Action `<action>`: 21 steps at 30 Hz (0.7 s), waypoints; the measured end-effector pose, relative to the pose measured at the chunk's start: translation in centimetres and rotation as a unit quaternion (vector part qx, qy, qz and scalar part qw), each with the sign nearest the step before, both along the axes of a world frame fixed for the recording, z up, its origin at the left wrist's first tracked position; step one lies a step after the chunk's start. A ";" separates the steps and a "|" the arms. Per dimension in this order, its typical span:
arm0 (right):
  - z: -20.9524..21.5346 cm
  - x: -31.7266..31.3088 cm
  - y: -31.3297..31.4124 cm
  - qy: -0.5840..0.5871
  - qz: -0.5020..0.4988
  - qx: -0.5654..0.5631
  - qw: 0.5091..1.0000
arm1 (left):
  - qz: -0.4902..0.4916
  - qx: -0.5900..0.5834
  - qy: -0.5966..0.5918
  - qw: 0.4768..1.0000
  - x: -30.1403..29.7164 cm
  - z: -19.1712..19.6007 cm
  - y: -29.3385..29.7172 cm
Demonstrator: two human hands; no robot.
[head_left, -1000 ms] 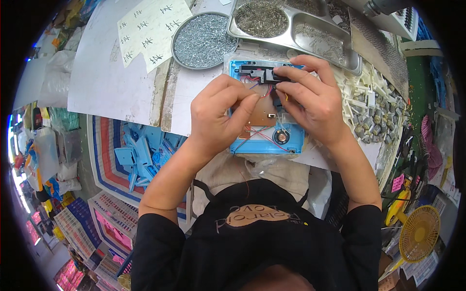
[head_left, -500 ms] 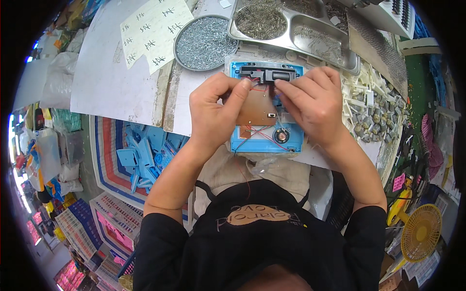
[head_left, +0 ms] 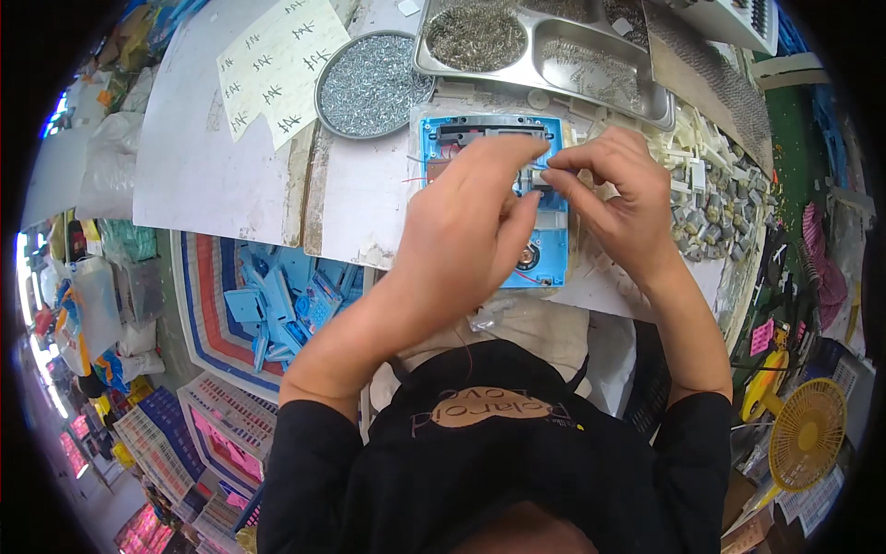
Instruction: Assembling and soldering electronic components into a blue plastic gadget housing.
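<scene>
At worktop's front edge: open blue plastic housing, speaker seated, wires exposed, not yet closed up. Left hand over it, thumb and index parted, hold unclear; right hand pinched at right rim, grasped bit too small to tell.

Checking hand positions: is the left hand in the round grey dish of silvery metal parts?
No, the left hand is over the blue rectangular plastic casing.

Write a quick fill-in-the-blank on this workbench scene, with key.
1. The left hand and right hand are at a plastic casing coloured ____.
2. The paper sheet lies to the ____ of the metal tray.
3. The fan at lower right is coloured ____.

Missing words: blue; left; yellow.
</scene>
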State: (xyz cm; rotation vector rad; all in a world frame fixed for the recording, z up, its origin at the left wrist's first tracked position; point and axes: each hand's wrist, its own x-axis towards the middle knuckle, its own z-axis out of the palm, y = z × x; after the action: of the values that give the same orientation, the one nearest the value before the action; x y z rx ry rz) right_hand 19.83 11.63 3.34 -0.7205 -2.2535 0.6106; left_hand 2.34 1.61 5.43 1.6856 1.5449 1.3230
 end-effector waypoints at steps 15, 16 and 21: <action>-0.2 2.4 0.2 0.036 0.030 0.009 0.999 | -0.116 -0.163 0.008 0.980 -0.8 -1.9 2.9; -0.2 3.0 -0.1 0.034 0.018 0.001 0.999 | -0.119 -0.135 0.014 0.984 -0.7 -2.2 3.1; 1.3 11.1 -3.1 0.038 -0.141 -0.035 0.989 | -0.065 0.012 0.079 0.995 -0.5 -2.8 2.7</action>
State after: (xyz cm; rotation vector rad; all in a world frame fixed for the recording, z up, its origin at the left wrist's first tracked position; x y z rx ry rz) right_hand 30.94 8.56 4.69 -1.0128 -2.0199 0.5709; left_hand 1.86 4.26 2.60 1.9114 1.4825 1.1695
